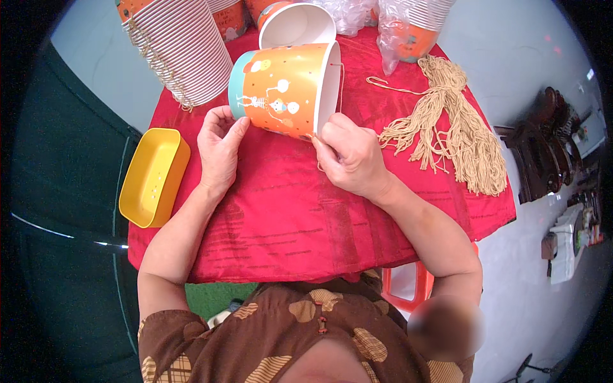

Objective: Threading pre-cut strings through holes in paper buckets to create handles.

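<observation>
A paper bucket (281, 89), orange with a teal base band and a printed skeleton, lies tilted on its side over the table. My left hand (220, 137) grips it by the base, thumb on the printed wall. At the rim my right hand (348, 150) is closed in a pinch on a thin tan cord (341, 83). One stretch of this cord hangs across the bucket's mouth, and a short bit shows below my right fingers. Whether those fingertips also press the rim is hard to see.
A loose bundle of tan cords (447, 121) lies at right. A tall stack of nested buckets (182, 57) leans at back left. Another bucket (297, 29) lies behind mine, near plastic-wrapped buckets (418, 38). A yellow tray (172, 156) with small white bits sits on the red tablecloth (274, 236).
</observation>
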A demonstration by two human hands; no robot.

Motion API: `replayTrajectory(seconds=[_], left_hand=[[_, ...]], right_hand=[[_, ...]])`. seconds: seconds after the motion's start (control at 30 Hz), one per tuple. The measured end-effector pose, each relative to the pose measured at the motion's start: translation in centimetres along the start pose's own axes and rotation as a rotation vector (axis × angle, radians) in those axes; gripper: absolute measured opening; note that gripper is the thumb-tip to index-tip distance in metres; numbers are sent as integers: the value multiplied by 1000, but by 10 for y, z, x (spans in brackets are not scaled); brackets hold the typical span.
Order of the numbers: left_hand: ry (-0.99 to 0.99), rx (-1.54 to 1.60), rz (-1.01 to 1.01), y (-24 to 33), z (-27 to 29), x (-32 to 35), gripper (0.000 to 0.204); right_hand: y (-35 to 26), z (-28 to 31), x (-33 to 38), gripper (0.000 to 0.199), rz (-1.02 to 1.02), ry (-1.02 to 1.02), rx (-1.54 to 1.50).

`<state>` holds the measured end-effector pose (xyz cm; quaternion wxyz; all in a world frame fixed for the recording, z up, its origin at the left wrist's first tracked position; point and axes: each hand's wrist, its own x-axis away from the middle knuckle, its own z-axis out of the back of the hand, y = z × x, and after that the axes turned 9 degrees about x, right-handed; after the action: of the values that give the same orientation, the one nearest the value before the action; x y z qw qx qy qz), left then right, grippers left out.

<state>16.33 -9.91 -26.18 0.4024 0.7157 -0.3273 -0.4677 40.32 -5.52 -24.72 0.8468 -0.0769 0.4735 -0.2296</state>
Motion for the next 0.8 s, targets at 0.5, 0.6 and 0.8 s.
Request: replayTrajectory(seconds=[0.5, 0.6, 0.8], left_hand=[[76, 28, -15, -1, 5, -2, 20], [67, 20, -15, -5, 13, -3, 20], [65, -5, -22, -6, 12, -3, 20]], right_hand=[[-4, 4, -1, 20, 243, 16, 231], [-4, 4, -1, 20, 253, 21, 247], [0, 0, 2, 19, 260, 2, 292]])
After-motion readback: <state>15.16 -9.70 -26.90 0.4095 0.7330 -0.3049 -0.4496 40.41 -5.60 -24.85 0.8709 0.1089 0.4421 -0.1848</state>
